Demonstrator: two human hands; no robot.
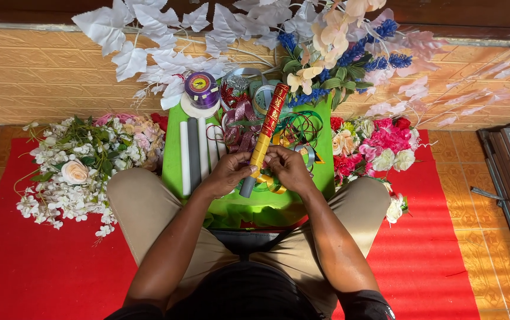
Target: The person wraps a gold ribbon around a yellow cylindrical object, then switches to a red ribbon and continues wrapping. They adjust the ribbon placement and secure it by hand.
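A seated person's left hand (226,173) and right hand (289,168) hold a grey tube partly wrapped in gold-and-red patterned ribbon (265,135), fingers clamped around its lower end, above a green worktop (175,148). Purple ribbon spool (201,88), spare grey and white tubes (193,151) and artificial flowers (83,160) lie around it.

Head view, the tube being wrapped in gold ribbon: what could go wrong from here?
1. The gold ribbon covers only part of the grey tube; its loose tail curls free and might unwind.
2. Coiled ribbons lie just behind the left hand and right hand, and could snag the tail.
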